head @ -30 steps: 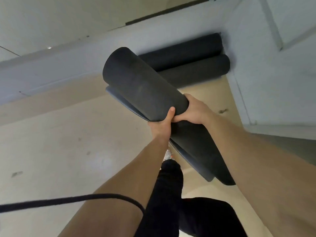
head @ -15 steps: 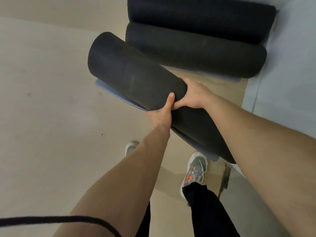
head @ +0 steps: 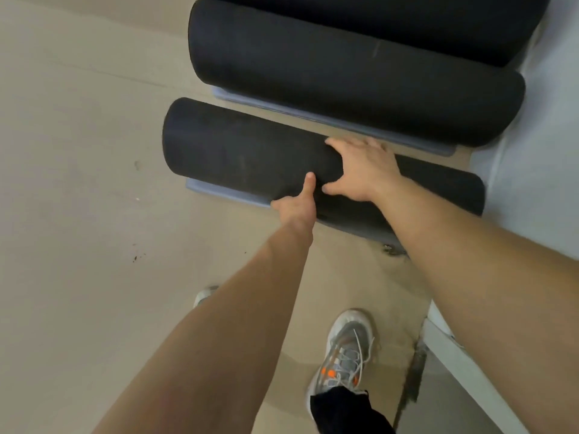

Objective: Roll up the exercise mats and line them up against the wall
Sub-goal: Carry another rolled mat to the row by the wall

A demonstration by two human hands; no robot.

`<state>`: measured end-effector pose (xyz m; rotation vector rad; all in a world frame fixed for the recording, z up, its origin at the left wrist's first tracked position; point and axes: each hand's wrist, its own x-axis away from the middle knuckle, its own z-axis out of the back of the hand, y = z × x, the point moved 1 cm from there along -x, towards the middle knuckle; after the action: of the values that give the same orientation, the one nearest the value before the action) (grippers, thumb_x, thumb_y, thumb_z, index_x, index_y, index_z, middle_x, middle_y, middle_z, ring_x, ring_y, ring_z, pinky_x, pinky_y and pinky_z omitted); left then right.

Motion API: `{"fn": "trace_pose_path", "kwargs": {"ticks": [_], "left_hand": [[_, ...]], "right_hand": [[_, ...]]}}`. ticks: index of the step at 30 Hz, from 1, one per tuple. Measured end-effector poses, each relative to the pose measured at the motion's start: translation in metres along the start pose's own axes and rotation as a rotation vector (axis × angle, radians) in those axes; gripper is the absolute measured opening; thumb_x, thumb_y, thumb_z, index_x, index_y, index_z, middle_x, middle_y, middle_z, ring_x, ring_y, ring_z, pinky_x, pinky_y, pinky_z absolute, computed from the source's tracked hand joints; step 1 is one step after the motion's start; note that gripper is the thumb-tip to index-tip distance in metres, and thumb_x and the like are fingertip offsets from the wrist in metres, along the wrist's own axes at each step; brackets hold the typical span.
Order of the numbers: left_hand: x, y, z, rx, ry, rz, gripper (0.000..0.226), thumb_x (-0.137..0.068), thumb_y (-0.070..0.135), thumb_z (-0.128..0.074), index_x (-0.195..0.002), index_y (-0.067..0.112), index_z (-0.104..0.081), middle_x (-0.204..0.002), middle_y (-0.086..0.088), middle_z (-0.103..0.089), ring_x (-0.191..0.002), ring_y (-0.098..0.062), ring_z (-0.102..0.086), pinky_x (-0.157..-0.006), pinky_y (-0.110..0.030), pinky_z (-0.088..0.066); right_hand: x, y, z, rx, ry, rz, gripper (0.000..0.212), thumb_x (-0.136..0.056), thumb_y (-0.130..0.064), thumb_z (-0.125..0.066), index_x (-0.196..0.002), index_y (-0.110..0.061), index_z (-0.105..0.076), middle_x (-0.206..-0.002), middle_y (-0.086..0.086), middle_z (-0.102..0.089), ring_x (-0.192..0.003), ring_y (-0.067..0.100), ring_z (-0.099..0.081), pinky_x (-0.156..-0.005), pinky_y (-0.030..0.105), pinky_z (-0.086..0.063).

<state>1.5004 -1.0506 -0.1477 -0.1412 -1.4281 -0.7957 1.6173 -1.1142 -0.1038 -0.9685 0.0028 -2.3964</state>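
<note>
No legible text, label or number anywhere.

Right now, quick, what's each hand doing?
Left hand: grips the rolled mat from below, thumb on top.
Right hand: grips the same mat over its top.

Matt black mats on a smooth beige floor

The nearest rolled mat [head: 238,151] has a dull, finely grained, rubbery-looking black skin with faint pale scuffs, and a smoother blue-grey underside showing at its loose edge. The second rolled mat [head: 344,83] has the same matt black face and blue-grey lip, marked by one light scratch. The floor [head: 78,151] is smooth and beige with a soft sheen and dark specks. The wall [head: 539,136] looks matt and pale. The sneaker [head: 347,349] is grey mesh with cord laces; the trouser leg [head: 341,408] is black cloth.
</note>
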Motion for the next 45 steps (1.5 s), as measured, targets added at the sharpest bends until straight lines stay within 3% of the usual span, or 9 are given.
{"fn": "trace_pose_path", "kwargs": {"ticks": [5, 8, 14, 19, 22, 27, 33, 38, 45], "left_hand": [[-0.009, 0.019, -0.010, -0.214, 0.009, -0.057, 0.098, -0.091, 0.054, -0.073, -0.155, 0.005, -0.017, -0.152, -0.017, -0.044, -0.133, -0.040, -0.050, -0.108, -0.055, -0.048], [-0.011, 0.033, -0.007, -0.244, 0.043, -0.022, 0.090, -0.092, 0.045, -0.075, -0.152, 0.008, -0.018, -0.152, -0.013, -0.044, -0.133, -0.036, -0.047, -0.111, -0.051, -0.046], [-0.035, 0.035, 0.015, -0.218, 0.095, -0.063, 0.089, -0.088, 0.051, -0.076, -0.151, 0.012, -0.026, -0.142, -0.012, -0.052, -0.123, -0.035, -0.056, -0.101, -0.051, -0.055], [-0.051, 0.046, 0.011, -0.143, 0.076, -0.028, 0.108, -0.064, 0.076, -0.082, -0.138, 0.013, -0.037, -0.120, -0.010, -0.063, -0.105, -0.037, -0.067, -0.082, -0.051, -0.064], [-0.052, 0.055, -0.002, -0.128, 0.048, 0.043, 0.125, -0.057, 0.085, -0.079, -0.146, 0.009, -0.035, -0.126, -0.009, -0.059, -0.112, -0.040, -0.065, -0.071, -0.053, -0.065], [-0.060, 0.043, -0.005, -0.014, 0.009, 0.063, 0.103, -0.077, 0.074, -0.075, -0.147, 0.015, -0.027, -0.114, -0.001, -0.052, -0.099, -0.026, -0.058, -0.104, -0.048, -0.053], [-0.069, 0.031, 0.004, 0.088, -0.030, -0.038, 0.112, -0.057, 0.062, -0.094, -0.136, 0.017, -0.030, -0.121, 0.005, -0.054, -0.116, -0.023, -0.060, -0.105, -0.046, -0.053], [-0.070, 0.022, 0.015, 0.112, -0.179, -0.023, 0.086, -0.076, 0.046, -0.090, -0.133, 0.020, -0.031, -0.137, -0.003, -0.054, -0.119, -0.027, -0.064, -0.094, -0.046, -0.060], [-0.045, 0.042, 0.016, -0.080, 0.006, 0.026, 0.081, -0.073, 0.053, -0.090, -0.129, 0.014, -0.046, -0.122, -0.007, -0.064, -0.104, -0.033, -0.070, -0.062, -0.041, -0.066]], "right_hand": [[0.067, 0.024, -0.056, -0.144, 0.324, -0.325, 0.073, -0.092, -0.045, -0.071, -0.153, -0.020, -0.039, -0.153, 0.013, -0.041, -0.137, 0.034, -0.043, -0.107, 0.048, -0.043], [0.086, 0.023, -0.085, -0.541, 0.160, -0.535, 0.062, -0.100, -0.044, -0.061, -0.149, -0.011, -0.043, -0.148, 0.016, -0.045, -0.130, 0.037, -0.049, -0.101, 0.043, -0.042], [0.035, -0.005, -0.110, -1.329, 0.116, -0.802, 0.118, -0.073, -0.090, -0.044, -0.156, -0.008, -0.033, -0.152, 0.016, -0.049, -0.136, 0.038, -0.051, -0.111, 0.055, -0.045], [0.001, -0.016, -0.094, -1.692, 0.294, -0.960, 0.078, -0.083, -0.080, -0.059, -0.121, -0.013, -0.044, -0.112, 0.008, -0.063, -0.102, 0.031, -0.068, -0.088, 0.052, -0.060], [-0.007, -0.015, -0.092, -1.914, 0.261, -0.975, 0.079, -0.077, -0.076, -0.071, -0.125, -0.018, -0.046, -0.114, 0.008, -0.063, -0.100, 0.032, -0.069, -0.080, 0.055, -0.063], [-0.011, -0.013, -0.100, -2.072, 0.318, -0.968, 0.069, -0.074, -0.062, -0.083, -0.117, -0.017, -0.055, -0.118, 0.006, -0.068, -0.105, 0.030, -0.070, -0.087, 0.047, -0.063], [-0.008, -0.013, -0.114, -2.277, 0.333, -0.843, 0.077, -0.071, -0.050, -0.087, -0.134, -0.016, -0.057, -0.123, 0.006, -0.072, -0.109, 0.028, -0.071, -0.092, 0.046, -0.061], [-0.002, -0.011, -0.121, -2.291, 0.270, -0.769, 0.076, -0.073, -0.049, -0.080, -0.137, -0.014, -0.060, -0.125, 0.004, -0.074, -0.117, 0.024, -0.069, -0.102, 0.046, -0.055], [0.011, -0.016, -0.083, -2.109, 0.296, -1.003, 0.059, -0.085, -0.052, -0.079, -0.127, -0.017, -0.057, -0.118, 0.011, -0.066, -0.097, 0.032, -0.072, -0.070, 0.045, -0.065]]}}
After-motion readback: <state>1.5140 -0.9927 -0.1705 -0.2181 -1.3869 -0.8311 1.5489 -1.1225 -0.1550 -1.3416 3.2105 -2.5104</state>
